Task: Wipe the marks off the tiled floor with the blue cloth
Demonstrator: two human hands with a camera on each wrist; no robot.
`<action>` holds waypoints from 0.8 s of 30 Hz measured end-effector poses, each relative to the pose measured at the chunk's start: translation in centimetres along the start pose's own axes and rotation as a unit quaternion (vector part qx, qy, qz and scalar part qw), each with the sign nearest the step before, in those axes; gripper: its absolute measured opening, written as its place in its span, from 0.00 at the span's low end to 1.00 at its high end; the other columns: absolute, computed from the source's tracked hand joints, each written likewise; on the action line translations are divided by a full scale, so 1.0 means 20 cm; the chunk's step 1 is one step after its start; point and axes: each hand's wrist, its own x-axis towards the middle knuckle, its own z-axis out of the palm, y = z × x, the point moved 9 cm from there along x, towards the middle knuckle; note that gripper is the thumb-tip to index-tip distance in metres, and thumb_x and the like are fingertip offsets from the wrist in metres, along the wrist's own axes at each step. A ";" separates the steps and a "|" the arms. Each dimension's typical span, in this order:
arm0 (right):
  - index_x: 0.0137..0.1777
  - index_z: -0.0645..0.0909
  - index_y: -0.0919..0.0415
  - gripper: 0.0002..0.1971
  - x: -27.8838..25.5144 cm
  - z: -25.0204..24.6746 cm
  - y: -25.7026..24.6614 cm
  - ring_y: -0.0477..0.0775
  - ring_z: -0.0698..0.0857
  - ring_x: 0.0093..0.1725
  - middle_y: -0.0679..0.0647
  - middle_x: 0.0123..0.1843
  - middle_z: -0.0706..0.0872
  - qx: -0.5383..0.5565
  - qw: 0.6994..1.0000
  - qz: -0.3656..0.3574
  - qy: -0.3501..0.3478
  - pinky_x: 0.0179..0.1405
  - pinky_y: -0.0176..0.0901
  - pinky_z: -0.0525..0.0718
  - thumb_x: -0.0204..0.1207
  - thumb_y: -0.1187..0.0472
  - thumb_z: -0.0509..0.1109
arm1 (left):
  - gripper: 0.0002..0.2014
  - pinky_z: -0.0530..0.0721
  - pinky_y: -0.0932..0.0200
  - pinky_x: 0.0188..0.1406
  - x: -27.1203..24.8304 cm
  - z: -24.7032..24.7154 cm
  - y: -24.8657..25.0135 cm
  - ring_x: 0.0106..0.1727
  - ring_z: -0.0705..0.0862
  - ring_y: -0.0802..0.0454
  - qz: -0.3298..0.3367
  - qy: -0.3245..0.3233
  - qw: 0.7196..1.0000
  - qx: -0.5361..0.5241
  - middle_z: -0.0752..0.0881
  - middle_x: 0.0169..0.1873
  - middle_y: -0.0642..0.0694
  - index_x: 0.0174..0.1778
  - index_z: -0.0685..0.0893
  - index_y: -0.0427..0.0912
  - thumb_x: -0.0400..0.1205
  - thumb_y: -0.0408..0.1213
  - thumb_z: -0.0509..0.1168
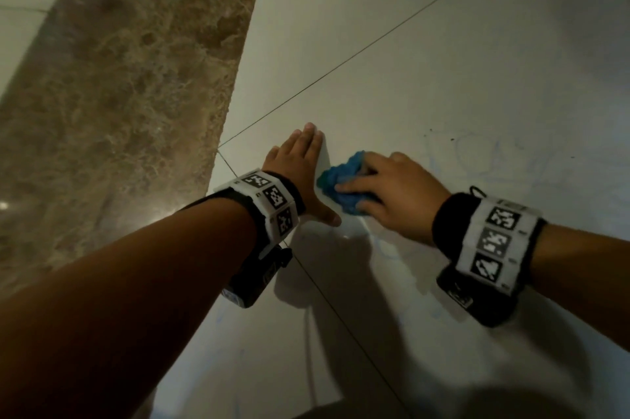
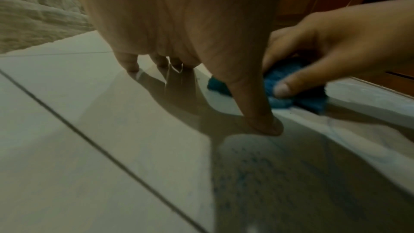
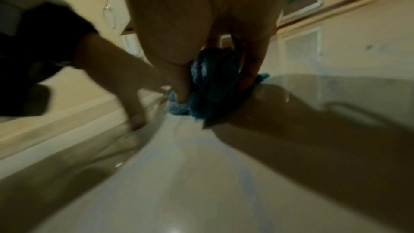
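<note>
The right hand [image 1: 392, 192] is curled over a bunched blue cloth [image 1: 342, 186], thumb on its near side and fingers draped over the top and far side, pressing it down onto the pale tiled floor [image 1: 426, 60]. The cloth is a nubbly, crumpled wad, brighter blue where the light catches it and darker in the folds; in the right wrist view it [image 3: 210, 84] sits squeezed between thumb and fingers, and in the left wrist view the thumb [image 2: 291, 84] lies across it [image 2: 298, 93].

The left hand [image 1: 300, 169] lies just beside the cloth, flat on the tile with fingers straight and close together and the thumb spread toward the person; it holds nothing. Its fingertips [image 2: 132, 66] touch the glossy surface in the left wrist view.

Faint blue scribble marks [image 1: 494, 156] show on the tile beyond the right hand, and more smeared blue traces [image 3: 244, 180] run on the floor nearer the person. Dark grout lines [image 1: 375, 43] cross the tiles, and a brown marbled strip [image 1: 129, 77] borders them on the left. Both wrists carry black bands with patterned white tags [image 1: 269, 200].
</note>
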 end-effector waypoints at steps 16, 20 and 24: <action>0.72 0.73 0.41 0.22 0.10 -0.09 0.29 0.66 0.74 0.60 0.58 0.63 0.71 0.045 0.993 0.105 0.030 0.65 0.54 0.73 0.77 0.50 0.66 | 0.73 0.46 0.45 0.84 -0.01 -0.01 0.00 0.84 0.36 0.46 -0.006 -0.003 1.000 -0.003 0.30 0.83 0.46 0.82 0.29 0.42 0.60 0.71 0.74; 0.75 0.69 0.44 0.21 0.10 -0.13 0.37 0.68 0.70 0.63 0.61 0.67 0.68 0.010 0.980 0.190 0.051 0.66 0.52 0.69 0.82 0.53 0.60 | 0.73 0.46 0.44 0.84 -0.02 -0.01 0.01 0.84 0.36 0.46 -0.006 -0.004 1.000 -0.003 0.31 0.83 0.46 0.82 0.29 0.42 0.60 0.70 0.75; 0.74 0.68 0.40 0.21 0.06 -0.03 0.11 0.63 0.69 0.60 0.56 0.67 0.68 -0.026 0.997 0.068 0.005 0.62 0.50 0.69 0.81 0.52 0.60 | 0.73 0.48 0.43 0.84 -0.01 0.00 0.00 0.84 0.36 0.46 -0.009 -0.007 1.000 0.001 0.30 0.83 0.46 0.82 0.28 0.42 0.60 0.71 0.74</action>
